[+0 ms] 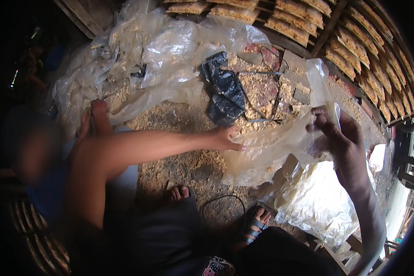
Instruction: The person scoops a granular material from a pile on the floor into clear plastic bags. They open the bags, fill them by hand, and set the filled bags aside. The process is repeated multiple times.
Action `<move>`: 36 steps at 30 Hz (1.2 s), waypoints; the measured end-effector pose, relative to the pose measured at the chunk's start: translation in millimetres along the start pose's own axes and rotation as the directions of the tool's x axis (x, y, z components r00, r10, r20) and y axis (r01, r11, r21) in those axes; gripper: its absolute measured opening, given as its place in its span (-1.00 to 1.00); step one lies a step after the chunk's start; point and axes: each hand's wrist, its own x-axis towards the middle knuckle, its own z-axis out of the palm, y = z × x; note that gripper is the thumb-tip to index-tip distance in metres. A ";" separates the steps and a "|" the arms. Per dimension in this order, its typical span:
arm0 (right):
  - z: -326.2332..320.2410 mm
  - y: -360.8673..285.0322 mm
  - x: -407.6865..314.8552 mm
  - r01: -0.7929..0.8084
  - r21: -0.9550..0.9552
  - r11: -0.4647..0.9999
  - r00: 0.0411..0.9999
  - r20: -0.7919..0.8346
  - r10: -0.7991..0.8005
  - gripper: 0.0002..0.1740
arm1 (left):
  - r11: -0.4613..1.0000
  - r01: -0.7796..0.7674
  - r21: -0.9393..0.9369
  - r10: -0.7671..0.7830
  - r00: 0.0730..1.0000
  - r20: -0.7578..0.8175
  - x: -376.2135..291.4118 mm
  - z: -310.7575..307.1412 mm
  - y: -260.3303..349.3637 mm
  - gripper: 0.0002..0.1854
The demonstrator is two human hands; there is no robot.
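Observation:
A crumpled, cloudy clear plastic sheet [276, 145] stretches between my two hands above the littered ground. My right hand [341, 138] grips its right part, and one strip sticks up past the fingers. At the sheet's left edge is my left hand [229, 138], fingers curled and thumb extended against the plastic; the exact pinch is partly hidden. Just beyond my left hand lies a crumpled black plastic bag [226, 93]. A brighter heap of clear plastic [321, 200] sits below my right hand.
A large pile of plastic sheeting [172, 45] spreads at the far left. Racks hold rows of crumb-covered slats [296, 20] at the upper right. Close on my left is another person [45, 186], a hand [98, 107] near the pile. A thin black cord loop [224, 196] lies between my feet.

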 end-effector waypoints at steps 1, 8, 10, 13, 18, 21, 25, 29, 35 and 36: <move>3.7 1.8 1.6 0.004 0.005 1.000 1.000 0.030 -0.004 -0.57 | 0.998 -0.025 0.054 0.021 0.997 0.069 -0.7 2.6 -10.4 -0.15; -14.1 31.3 4.6 -0.035 -0.075 0.997 0.999 0.032 0.038 -0.66 | 0.976 -0.094 0.194 0.086 0.995 0.051 14.4 -19.2 -54.8 -0.65; -31.7 49.8 10.4 -0.064 -0.084 0.994 0.998 -0.025 0.062 -0.64 | 0.979 -0.015 0.203 0.022 0.999 -0.034 8.9 -39.1 -69.5 -0.73; -61.9 94.5 24.6 -0.083 -0.118 0.990 0.994 -0.081 0.074 -0.60 | 0.983 0.122 0.133 -0.103 0.984 -0.142 -7.4 -65.1 -81.6 -0.76; -95.6 152.6 37.1 -0.177 -0.136 0.975 0.973 -0.173 0.153 -0.60 | 0.981 0.143 0.133 -0.111 0.969 -0.222 -13.1 -94.8 -90.7 -0.77; -100.9 163.6 40.7 -0.206 -0.382 0.901 0.974 -0.171 0.150 -0.56 | 0.972 0.139 0.190 -0.070 0.942 -0.327 -13.7 -100.7 -87.5 -0.76; -106.5 182.9 29.5 0.054 -0.897 0.438 0.971 -0.055 -0.232 -0.26 | 0.987 -0.016 0.158 0.087 0.886 -0.455 -12.2 -91.7 -66.7 -0.79; -84.5 128.1 3.7 0.251 -0.933 0.257 0.968 0.243 -0.063 -0.26 | 0.986 -0.087 0.142 0.143 0.879 -0.455 -17.6 -87.5 -10.8 -0.83; 9.0 84.6 32.8 0.558 -0.776 0.295 0.827 0.549 -0.122 -0.07 | 0.955 -0.262 0.141 0.297 0.854 -0.427 -61.1 -74.8 36.8 -0.79; 23.6 85.8 43.9 0.609 -0.761 0.222 0.788 0.551 -0.273 -0.03 | 0.951 -0.279 0.134 0.309 0.859 -0.408 -66.8 -69.8 46.8 -0.80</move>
